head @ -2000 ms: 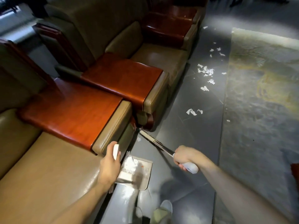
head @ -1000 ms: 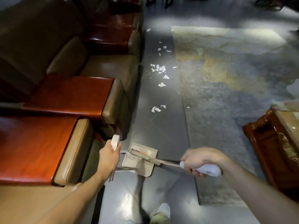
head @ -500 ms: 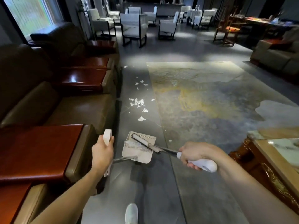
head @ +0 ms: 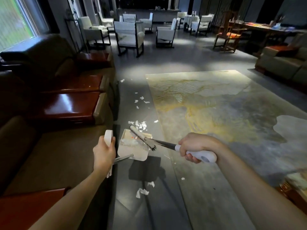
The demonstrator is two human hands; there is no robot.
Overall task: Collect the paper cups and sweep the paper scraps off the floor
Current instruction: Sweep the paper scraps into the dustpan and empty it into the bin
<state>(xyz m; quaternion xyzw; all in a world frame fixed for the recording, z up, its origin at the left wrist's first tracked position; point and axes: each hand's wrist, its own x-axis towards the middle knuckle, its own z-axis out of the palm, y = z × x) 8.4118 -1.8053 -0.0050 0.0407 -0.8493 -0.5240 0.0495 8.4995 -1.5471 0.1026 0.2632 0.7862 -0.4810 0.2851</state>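
Already the nearest cluster of paper scraps (head: 138, 125) lies just past the front lip of the dustpan (head: 139, 155); two seconds ago it was well ahead along the grey floor (head: 132, 211). A few white scraps sit inside the pan, towards its back wall. A looser scatter (head: 141, 101) lies farther on, between the sofas (head: 54, 151) and the rug (head: 216, 122). Two stray scraps (head: 144, 190) lie nearer to the person than the pan does.

The left hand (head: 103, 153) is curled round the pan's white handle. The pan's shadow falls apart from it on the floor, so it is probably being carried clear of the ground. The right hand (head: 194, 146) is wrapped tightly round the white grip of the brush (head: 164, 143), whose bristle head lies across the pan's mouth.

Since the earlier frames, the person has moved forward with both tools from the spot beside the sofa. The next pile is now within reach. The pan will likely need setting down with its lip on the floor, so that the brush can reach beyond the cluster. The two strays look passed over and would need a return. No paper cups can be made out.
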